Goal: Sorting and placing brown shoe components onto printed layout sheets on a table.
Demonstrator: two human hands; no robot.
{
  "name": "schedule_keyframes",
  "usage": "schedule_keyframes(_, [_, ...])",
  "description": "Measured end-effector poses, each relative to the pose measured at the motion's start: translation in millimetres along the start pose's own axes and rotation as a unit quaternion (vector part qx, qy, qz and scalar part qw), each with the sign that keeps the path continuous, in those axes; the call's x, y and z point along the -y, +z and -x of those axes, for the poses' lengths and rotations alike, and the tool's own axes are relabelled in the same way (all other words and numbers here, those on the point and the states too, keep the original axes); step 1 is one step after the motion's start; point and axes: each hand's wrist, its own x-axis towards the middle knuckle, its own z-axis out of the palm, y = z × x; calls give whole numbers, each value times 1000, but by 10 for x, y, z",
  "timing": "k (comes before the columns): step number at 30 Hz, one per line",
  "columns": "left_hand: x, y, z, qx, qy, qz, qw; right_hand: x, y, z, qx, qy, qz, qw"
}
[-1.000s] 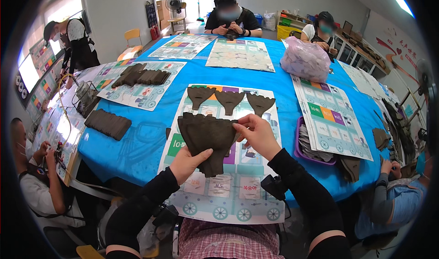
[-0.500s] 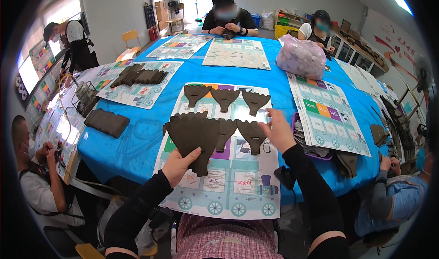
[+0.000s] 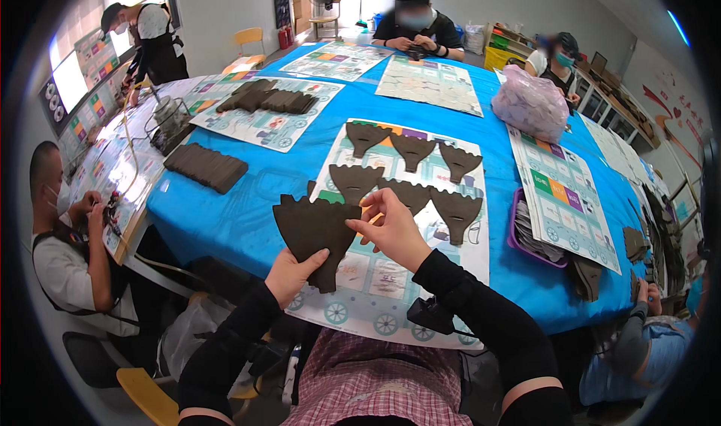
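My left hand (image 3: 291, 277) grips the narrow stem of a dark brown fan-shaped stack (image 3: 315, 227) with a scalloped top edge, thumb on its face. The fingertips of my right hand (image 3: 398, 236) pinch the stack's upper right edge. Beneath both hands lies a printed sheet (image 3: 467, 276) with coloured blocks and train-wagon drawings. On it, single fan-shaped pieces of the same kind, each with a small slit, lie in two rows: a far row with one piece (image 3: 413, 152) in the middle, and a nearer row ending at a right-hand piece (image 3: 456, 214). My right hand partly covers the nearer row.
Two dark stacks, one spread out (image 3: 266, 98) and one compact (image 3: 205, 168), lie to the left on the blue tablecloth (image 3: 248, 223). At right stand a purple basket (image 3: 529, 242), layered printed sheets (image 3: 571, 200) and a pink plastic bag (image 3: 529, 104). Several people work around the table.
My right hand has come from the laid-out pieces on the right to the edge of the held stack. The view has shifted, so the table appears farther right.
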Motion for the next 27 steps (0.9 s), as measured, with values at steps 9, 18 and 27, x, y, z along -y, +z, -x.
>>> schedule_keyframes(9, [143,-204,301,-59,25,1,998,-111,377,80,-25,-172,216,961])
schedule_keyframes(18, [-72,-407,625,-180,122,127,968,-372,124,43,-51,-190,404,893])
schedule_keyframes(27, [-16,163,383,101,4,55,993,-64,-111,384,12,1,26,1000])
